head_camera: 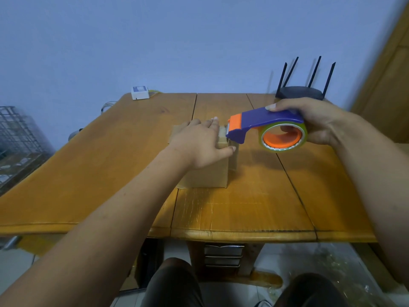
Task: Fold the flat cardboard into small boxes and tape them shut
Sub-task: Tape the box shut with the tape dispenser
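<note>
While flat on box, left hand; right hand round dispenser.

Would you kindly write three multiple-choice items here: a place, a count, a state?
1. The router stands: A) far right of the table B) near left corner C) floor
2. Its antennas: A) two B) four C) six
3. The left hand: A) lies flat on the cardboard box B) makes a fist C) hangs down
Answers: A, it sits at the far right edge; B, four rods show; A, straight fingers press the box while the right hand grips the tape dispenser.
</note>
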